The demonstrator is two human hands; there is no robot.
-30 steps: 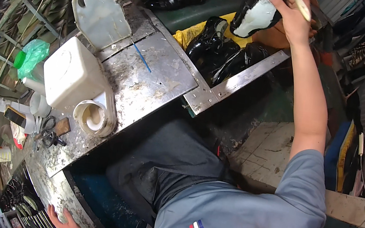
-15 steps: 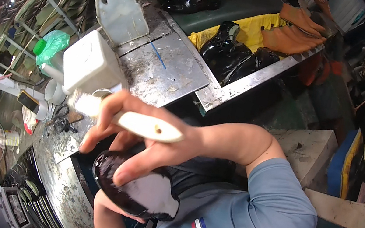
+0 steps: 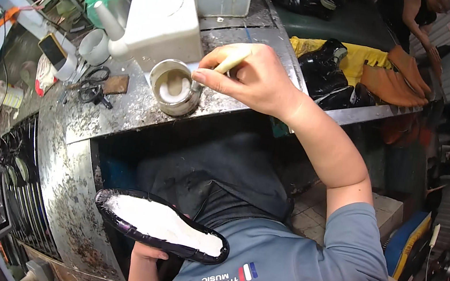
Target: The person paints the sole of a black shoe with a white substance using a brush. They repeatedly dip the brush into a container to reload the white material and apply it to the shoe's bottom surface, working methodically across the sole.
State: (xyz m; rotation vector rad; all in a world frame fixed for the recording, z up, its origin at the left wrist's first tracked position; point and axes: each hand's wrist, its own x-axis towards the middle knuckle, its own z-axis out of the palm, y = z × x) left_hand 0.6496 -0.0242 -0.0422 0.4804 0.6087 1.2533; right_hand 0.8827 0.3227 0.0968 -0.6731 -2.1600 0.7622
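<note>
The right grip [image 3: 263,82] pinched a pale handle [image 3: 234,60] beside the pot [image 3: 176,109], set near the edge of the table [image 3: 117,121] seemingly for reach; the left grip [image 3: 150,252] held the shoe [image 3: 162,227] near the shirt [image 3: 292,273], white side up, apparently for access.

Shoe [image 3: 162,228], one, glossy black upper, bottom turned up and white over nearly its full length within a dark rim, the white patchier toward the left end; held aloft, long axis sloping slightly down to the right. Brush [image 3: 235,60], one, pale handle, slanted just beside the mouth of the jar [image 3: 175,104], bristles hidden. Jar: round, wide-mouthed, uncovered, grimy-walled, upright, whitish matter inside, well apart from the shoe.
</note>
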